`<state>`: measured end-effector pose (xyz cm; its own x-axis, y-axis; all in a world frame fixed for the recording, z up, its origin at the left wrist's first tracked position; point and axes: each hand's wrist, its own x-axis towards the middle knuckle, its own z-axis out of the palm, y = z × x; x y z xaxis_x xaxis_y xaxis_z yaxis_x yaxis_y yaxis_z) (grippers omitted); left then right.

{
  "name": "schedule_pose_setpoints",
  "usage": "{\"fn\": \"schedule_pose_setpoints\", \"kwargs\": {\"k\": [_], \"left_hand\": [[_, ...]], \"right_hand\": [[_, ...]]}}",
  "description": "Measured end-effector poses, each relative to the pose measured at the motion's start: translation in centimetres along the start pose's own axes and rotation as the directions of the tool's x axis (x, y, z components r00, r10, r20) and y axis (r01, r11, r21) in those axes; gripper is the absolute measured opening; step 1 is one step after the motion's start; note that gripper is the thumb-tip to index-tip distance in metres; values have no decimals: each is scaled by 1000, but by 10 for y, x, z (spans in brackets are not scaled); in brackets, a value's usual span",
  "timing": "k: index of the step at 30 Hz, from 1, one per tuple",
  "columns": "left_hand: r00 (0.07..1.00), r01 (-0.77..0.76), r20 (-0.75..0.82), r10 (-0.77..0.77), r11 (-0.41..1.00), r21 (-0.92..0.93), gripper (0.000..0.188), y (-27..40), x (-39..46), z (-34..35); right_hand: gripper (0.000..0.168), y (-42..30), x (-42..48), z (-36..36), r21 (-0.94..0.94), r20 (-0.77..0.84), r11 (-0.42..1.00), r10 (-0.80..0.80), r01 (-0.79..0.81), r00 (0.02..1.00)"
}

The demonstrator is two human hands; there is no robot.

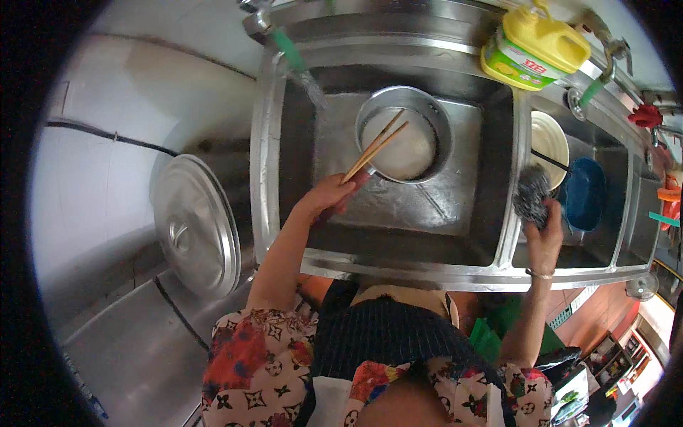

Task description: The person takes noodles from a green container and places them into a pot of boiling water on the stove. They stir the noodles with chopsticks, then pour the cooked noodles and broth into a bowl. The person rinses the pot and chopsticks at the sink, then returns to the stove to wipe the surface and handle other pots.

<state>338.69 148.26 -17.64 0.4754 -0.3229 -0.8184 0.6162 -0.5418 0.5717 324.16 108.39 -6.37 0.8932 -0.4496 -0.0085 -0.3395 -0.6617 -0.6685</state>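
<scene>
In the sink's large left basin (pixel 341 213) sits a metal saucepan (pixel 446 133) with whitish, cloudy liquid in it. My left hand (pixel 326 193) is closed around the saucepan's reddish-brown handle (pixel 360 182). The same hand pinches a pair of wooden chopsticks (pixel 373 151), whose far ends reach over the liquid. To the right, my right hand (pixel 546 235) grips a steel wool scourer (pixel 532 196), blurred, over the neighbouring basin near the divider. Behind the scourer are a cream bowl (pixel 548 133) and a blue plastic basin (pixel 585 195).
Water runs from a tap with a green sleeve (pixel 287 49) at the back left. A yellow detergent jug (pixel 533 50) stands on the back ledge. Leaning on the left wall is a large metal lid (pixel 195 229). Another tap (pixel 591 92) is at the right.
</scene>
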Motion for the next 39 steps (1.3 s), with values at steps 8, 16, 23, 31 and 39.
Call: {"fn": "schedule_pose_setpoints", "kwargs": {"k": [8,16,23,31,39], "left_hand": [[999,30,-12,-33,972,-233,23,-49,-86,-23],[987,59,141,78,644,-762,49,-76,-121,-25],[968,151,229,101,491,-858,51,-103,-117,-10],[999,-10,18,34,677,-736,66,-80,-118,-13],[998,38,66,8,743,-669,68,-74,-109,-19]], "right_hand": [[41,-109,48,177,115,300,974,-219,193,928],[56,-120,67,312,-124,808,909,-141,399,573],[68,-111,66,393,-167,794,944,-42,283,606],[47,-107,53,430,-167,807,567,-392,807,442],[36,-68,24,396,-150,863,785,-193,602,468]]}}
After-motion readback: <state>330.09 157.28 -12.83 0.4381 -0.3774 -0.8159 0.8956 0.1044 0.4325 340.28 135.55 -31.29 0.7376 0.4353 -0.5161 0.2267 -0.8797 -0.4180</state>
